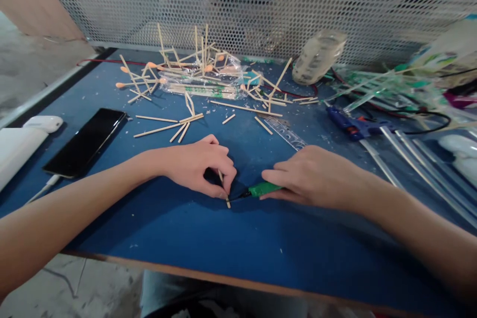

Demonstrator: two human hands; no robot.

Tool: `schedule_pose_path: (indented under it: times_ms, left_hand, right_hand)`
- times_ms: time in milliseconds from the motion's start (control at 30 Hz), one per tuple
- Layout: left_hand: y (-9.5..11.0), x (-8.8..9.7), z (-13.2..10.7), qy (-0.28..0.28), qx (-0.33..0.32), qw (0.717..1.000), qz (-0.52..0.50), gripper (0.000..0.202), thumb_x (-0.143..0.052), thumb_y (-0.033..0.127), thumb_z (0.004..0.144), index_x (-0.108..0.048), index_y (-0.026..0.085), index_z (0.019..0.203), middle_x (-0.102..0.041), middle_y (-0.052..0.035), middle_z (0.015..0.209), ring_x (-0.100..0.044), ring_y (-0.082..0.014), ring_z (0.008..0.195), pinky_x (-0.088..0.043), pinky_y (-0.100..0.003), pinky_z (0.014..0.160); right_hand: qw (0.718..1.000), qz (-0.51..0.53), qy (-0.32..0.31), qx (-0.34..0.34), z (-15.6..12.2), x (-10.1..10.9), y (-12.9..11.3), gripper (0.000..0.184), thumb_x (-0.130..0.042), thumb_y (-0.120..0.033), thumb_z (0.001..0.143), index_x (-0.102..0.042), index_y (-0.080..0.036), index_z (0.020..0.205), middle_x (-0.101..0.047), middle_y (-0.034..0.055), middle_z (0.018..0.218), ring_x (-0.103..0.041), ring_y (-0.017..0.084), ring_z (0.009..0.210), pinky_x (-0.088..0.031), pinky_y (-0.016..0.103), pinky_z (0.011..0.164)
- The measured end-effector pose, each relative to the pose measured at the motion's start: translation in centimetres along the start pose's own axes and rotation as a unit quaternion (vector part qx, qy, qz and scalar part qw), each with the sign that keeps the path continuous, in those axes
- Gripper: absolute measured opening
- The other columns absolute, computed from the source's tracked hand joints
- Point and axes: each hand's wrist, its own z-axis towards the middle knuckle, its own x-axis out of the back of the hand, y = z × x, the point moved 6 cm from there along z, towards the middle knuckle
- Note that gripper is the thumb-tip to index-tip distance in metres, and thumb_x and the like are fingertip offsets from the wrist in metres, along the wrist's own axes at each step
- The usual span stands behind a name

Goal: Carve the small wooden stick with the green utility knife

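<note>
Closest to the lens were the two bare forearms, coming in from either side over a blue table. The left hand had thumb and fingers pinched on a thin wooden stick, tilted, with its near end poking out just below the fingertips. The right hand had its fingers wrapped around a green-handled tool, and the tool's dark end sat right at the stick by the left fingertips. Couldn't tell if it was actually cutting in.

Just beyond the left fingers were some loose sticks, and further past those a wrapped bundle of sticks with a messy stick structure near it, some bits tipped in orange. A clear ruler lay right behind the right-hand fingers. Off to the right of those fingers I had a blue glue gun and some clear rods. A dark-screened phone was left of the left fingers, well apart.
</note>
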Motion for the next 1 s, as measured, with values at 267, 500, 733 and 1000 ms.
schedule_pose_path:
  times_ms: [267,500,733,1000]
  left_hand:
    - [0.08,-0.14,-0.11,0.007,-0.017,1.000,0.012,0.016,-0.092,0.031,0.119,-0.089,0.031,0.104,-0.094,0.0031,0.101,-0.073,-0.0208,0.096,-0.033,-0.047,0.103]
    - [-0.09,-0.16,0.09,0.003,-0.018,1.000,-0.006,0.019,-0.094,0.038,0.120,-0.089,0.031,0.103,-0.095,0.0032,0.103,-0.072,-0.0190,0.093,-0.031,-0.047,0.102]
    - [-0.01,-0.04,0.12,-0.004,0.000,1.000,-0.010,0.036,-0.087,0.059,0.124,-0.091,0.031,0.102,-0.096,0.0001,0.103,-0.073,-0.0208,0.096,-0.032,-0.047,0.101]
    - [-0.14,-0.10,0.26,-0.009,0.010,1.000,-0.009,0.036,-0.086,0.060,0.123,-0.091,0.031,0.101,-0.097,0.0004,0.103,-0.072,-0.0212,0.096,-0.031,-0.048,0.103]
  right_hand:
    - [0.999,0.020,-0.026,-0.011,-0.31,-0.04,0.79,0.069,-0.030,-0.065,0.141,-0.078,-0.027,0.109,-0.071,-0.0008,0.072,-0.056,0.020,0.055,-0.020,0.043,0.062]
    - [1.000,0.006,0.016,0.013,-0.35,0.26,0.19,0.073,-0.019,-0.061,0.142,-0.071,-0.026,0.104,-0.070,-0.0023,0.070,-0.056,0.018,0.052,-0.021,0.042,0.060]
    - [1.000,-0.001,0.019,0.013,-0.37,0.38,0.11,0.069,-0.024,-0.060,0.143,-0.071,-0.027,0.104,-0.068,-0.0039,0.069,-0.052,0.018,0.050,-0.019,0.041,0.060]
    - [0.999,0.012,0.033,0.010,-0.69,0.31,0.25,0.059,-0.038,-0.059,0.142,-0.070,-0.028,0.104,-0.071,-0.0037,0.073,-0.053,0.018,0.052,-0.017,0.043,0.062]
